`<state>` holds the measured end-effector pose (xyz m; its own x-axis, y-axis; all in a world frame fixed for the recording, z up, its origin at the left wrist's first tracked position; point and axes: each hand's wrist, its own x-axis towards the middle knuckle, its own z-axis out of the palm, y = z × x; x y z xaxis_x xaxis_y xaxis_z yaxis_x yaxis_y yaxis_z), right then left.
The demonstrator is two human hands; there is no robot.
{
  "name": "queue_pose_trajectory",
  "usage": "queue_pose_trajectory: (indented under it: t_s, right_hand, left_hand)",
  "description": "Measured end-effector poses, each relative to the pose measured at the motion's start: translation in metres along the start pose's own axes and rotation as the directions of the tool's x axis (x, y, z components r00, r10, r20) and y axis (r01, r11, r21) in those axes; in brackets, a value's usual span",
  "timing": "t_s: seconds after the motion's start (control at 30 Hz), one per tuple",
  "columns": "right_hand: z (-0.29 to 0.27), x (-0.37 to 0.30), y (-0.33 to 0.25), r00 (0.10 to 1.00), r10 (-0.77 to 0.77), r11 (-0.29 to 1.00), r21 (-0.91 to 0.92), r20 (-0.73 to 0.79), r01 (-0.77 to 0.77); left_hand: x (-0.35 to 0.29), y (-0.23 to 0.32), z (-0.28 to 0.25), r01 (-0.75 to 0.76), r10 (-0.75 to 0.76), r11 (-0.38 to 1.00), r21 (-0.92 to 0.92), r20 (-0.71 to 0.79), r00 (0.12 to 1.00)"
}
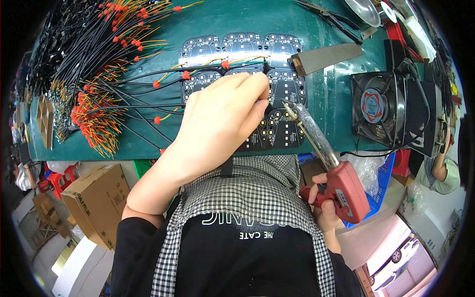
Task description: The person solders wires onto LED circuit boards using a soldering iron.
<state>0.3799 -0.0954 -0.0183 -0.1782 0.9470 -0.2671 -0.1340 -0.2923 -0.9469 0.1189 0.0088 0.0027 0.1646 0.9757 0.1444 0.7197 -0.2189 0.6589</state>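
Observation:
My left hand [222, 116] is bent over a panel of black circuit boards [287, 136], thumb and fingers pinched together. A black cable [158, 106] runs from the left into that grip; its end is hidden by the fingers. In my right hand [324, 203] is a red soldering gun [349, 190], held by its handle. Its long metal barrel slants up and left, and the tip is over the boards just right of my left fingertips. Other black cables with orange and green leads and red ties [186, 75] lie across the upper boards.
Large bundles of black cables [123, 37] with orange ends [99, 123] cover the left of the green table [326, 89]. A flat metal blade [329, 57] touches the panel's upper right. Pliers [336, 20] lie beyond it. A black fan [376, 106] stands at the right.

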Motion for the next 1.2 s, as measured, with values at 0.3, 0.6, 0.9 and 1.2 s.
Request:
queue_pose_trajectory:
  t_s: [0.3, 0.6, 0.9, 1.2]
  right_hand:
    - [-0.003, 0.002, 0.009, 1.000, 0.003, 1.000, -0.013, 0.018, -0.003]
    - [0.005, 0.005, 0.007, 1.000, 0.006, 0.998, -0.060, -0.029, -0.007]
    - [-0.005, 0.003, 0.008, 1.000, -0.010, 0.968, -0.252, 0.006, 0.012]
    - [0.006, -0.002, 0.002, 0.990, -0.047, 0.995, -0.096, -0.132, 0.034]
  left_hand:
    - [-0.004, 0.001, 0.012, -0.072, 0.085, 0.982, 0.173, -0.070, 0.994]
    - [-0.006, 0.002, 0.020, -0.080, 0.108, 0.949, 0.304, -0.076, 0.991]
    - [-0.002, -0.001, 0.020, -0.089, 0.120, 0.955, 0.282, -0.096, 0.988]
    - [-0.006, 0.003, 0.020, -0.091, 0.127, 0.948, 0.306, -0.099, 0.987]
